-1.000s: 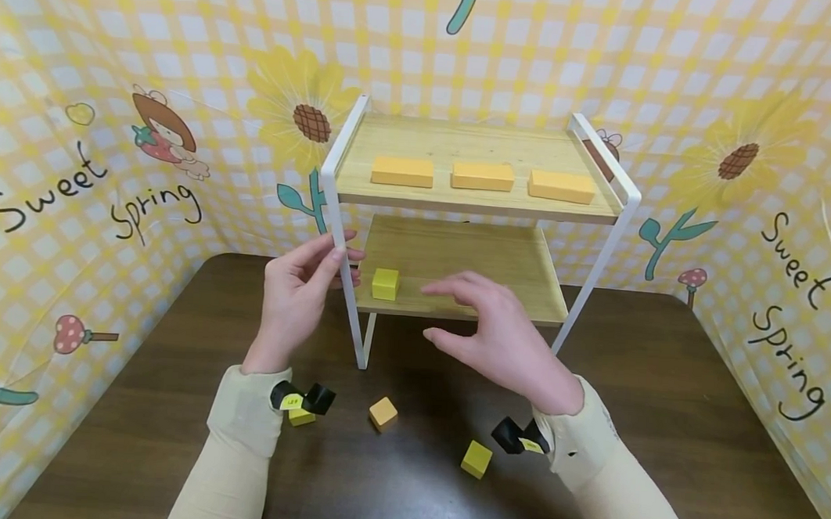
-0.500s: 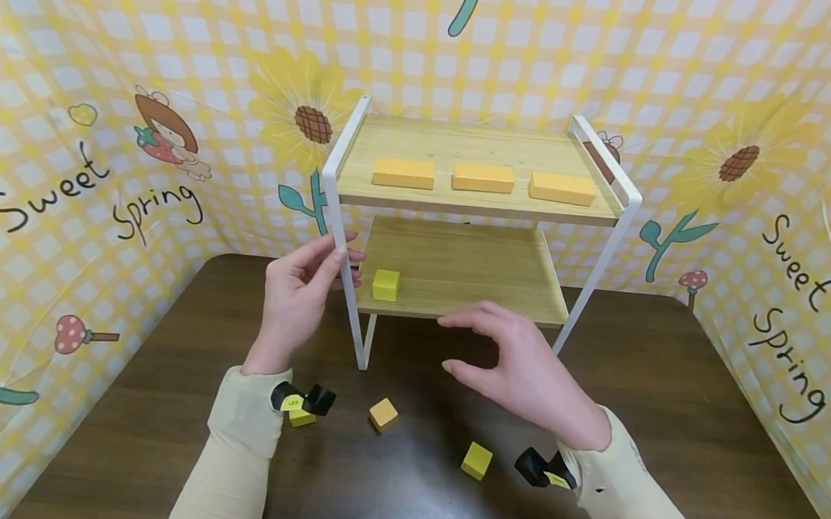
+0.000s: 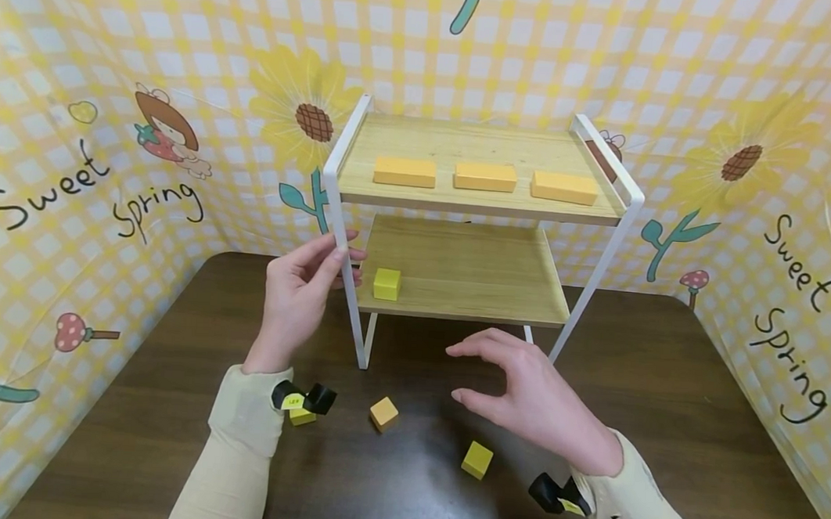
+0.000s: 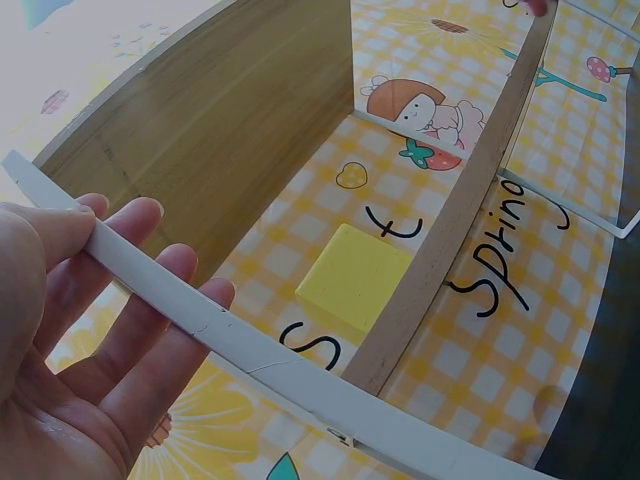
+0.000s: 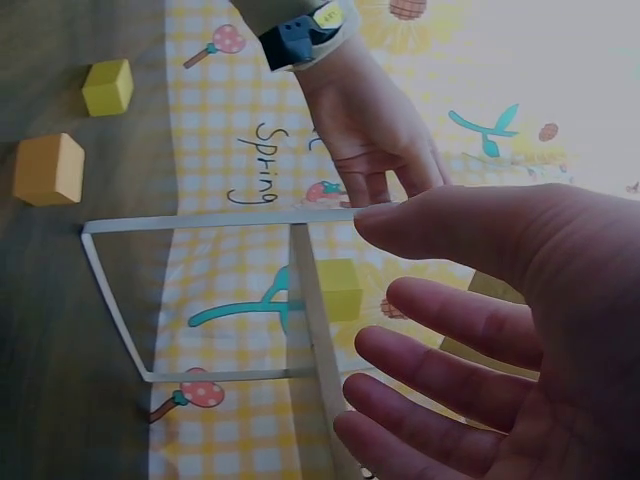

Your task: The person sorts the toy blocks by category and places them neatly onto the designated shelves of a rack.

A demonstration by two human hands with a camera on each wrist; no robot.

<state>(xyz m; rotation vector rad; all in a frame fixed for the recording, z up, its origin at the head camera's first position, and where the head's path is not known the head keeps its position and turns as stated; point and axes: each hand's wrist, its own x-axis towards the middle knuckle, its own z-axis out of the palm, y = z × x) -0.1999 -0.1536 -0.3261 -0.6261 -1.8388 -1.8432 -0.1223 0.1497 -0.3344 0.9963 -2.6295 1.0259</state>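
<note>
Left hand (image 3: 299,291) grips the white front-left post of the rack (image 3: 344,232), fingers wrapped around it. Right hand (image 3: 527,391) hovers over the table (image 3: 662,398) in front of the rack, fingers spread and loose, holding nothing. Yellow cube (image 3: 386,284) sits on the lower shelf, left end; the nearest loose yellow cube (image 3: 477,459) lies on the table just beside the right hand.

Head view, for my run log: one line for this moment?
left hand: holds rack post | right hand: empty, over table | cube: lower shelf
</note>
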